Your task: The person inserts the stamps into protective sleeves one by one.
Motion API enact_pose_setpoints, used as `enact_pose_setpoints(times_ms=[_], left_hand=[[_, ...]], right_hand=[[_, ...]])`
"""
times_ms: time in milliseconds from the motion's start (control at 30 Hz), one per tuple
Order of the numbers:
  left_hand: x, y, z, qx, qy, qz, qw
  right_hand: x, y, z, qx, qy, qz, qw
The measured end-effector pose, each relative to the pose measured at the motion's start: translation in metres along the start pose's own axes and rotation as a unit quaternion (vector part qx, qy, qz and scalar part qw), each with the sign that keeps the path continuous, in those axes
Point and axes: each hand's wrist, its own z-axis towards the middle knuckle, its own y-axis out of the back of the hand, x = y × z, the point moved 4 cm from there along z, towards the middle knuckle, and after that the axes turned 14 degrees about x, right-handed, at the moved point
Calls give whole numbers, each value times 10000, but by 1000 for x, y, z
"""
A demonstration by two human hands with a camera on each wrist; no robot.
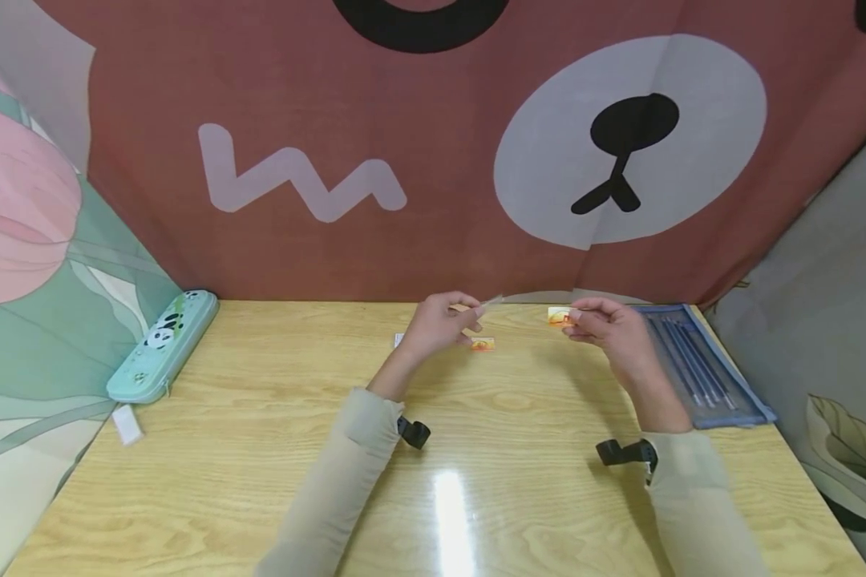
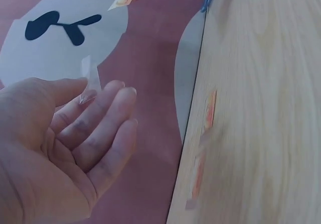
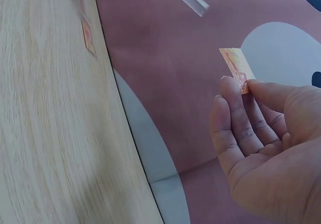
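Between left thumb and fingers, my left hand [image 1: 440,324] pinches a small clear, film-like sleeve [image 2: 90,69] above the far side of the table. My right hand [image 1: 617,332] is to its right, also raised. Its thumb and index finger pinch a small orange-and-yellow stamp-like piece [image 3: 235,63] with a toothed edge. The sleeve and the stamp-like piece are apart. Below the left hand, another orange piece [image 1: 483,344] lies flat on the table [image 1: 520,449]. A white-edged piece [image 1: 398,340] beside it is mostly hidden by that hand.
A mint panda pencil case [image 1: 162,344] stands at the left edge, with a white tag [image 1: 127,425] near it. Under and behind the right forearm lies a blue mesh pouch [image 1: 758,410] holding several pencils [image 1: 693,365]. A bear-print cloth [image 1: 440,256] hangs along the back edge.
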Motion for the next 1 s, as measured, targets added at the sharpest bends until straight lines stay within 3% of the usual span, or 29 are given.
enact_pose_setpoints(times_ms=[167, 300, 600, 833, 1000], left_hand=[[11, 7, -6, 31, 123, -424, 9990], [16, 10, -11, 6, -16, -693, 9976], [18, 14, -18, -379, -254, -1562, 9867], [24, 19, -20, -704, -413, -1843, 9795], [27, 18, -20, -720, -277, -2026, 9762]], right_hand=[[0, -5, 3, 32, -81, -248, 9997], [-2, -12, 7, 109, -135, -255, 9995], [-7, -35, 19, 283, -193, -224, 9992], [-7, -48, 26, 326, -281, -333, 9985], [-9, -54, 29, 340, -368, -343, 9982]])
